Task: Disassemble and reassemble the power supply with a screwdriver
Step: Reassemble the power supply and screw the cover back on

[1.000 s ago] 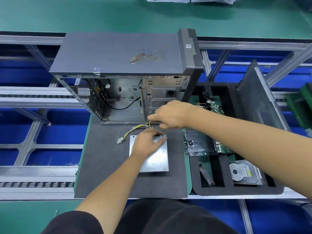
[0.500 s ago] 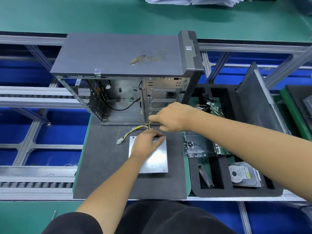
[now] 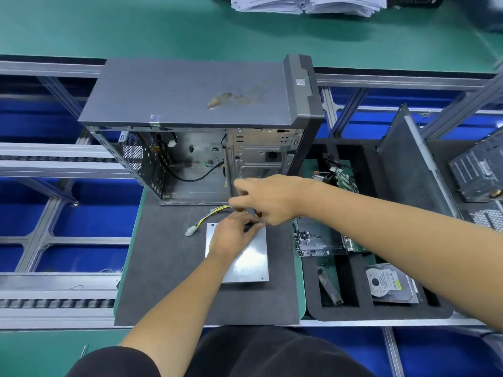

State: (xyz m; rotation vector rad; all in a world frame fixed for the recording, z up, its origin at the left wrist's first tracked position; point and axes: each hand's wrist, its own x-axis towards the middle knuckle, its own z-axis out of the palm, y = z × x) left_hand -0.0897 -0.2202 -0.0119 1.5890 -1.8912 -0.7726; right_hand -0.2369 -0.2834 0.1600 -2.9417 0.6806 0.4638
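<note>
A flat, silvery metal power supply box [image 3: 246, 261] lies on the dark grey foam mat [image 3: 168, 270] that covers the middle of the table, nearer the mat's right edge than its left. Its bundle of yellow, black and blue wires [image 3: 211, 214] runs from the box's far edge toward the left and ends in a white plug [image 3: 191, 231] lying on the mat. The left hand [image 3: 231, 236] rests on the far part of the box with its fingers curled around a dark, slim tool [image 3: 249, 227], apparently the screwdriver, though blur hides its detail. The right hand [image 3: 268, 198] reaches in from the right just above it, its fingers bent and pinching at the same spot; what they hold cannot be made out. Behind the mat's far edge stands an open grey computer case [image 3: 190, 96]. Along the mat's right edge sits a black foam tray [image 3: 367, 311] holding a hard drive [image 3: 389, 282] and circuit boards [image 3: 321, 238].
</note>
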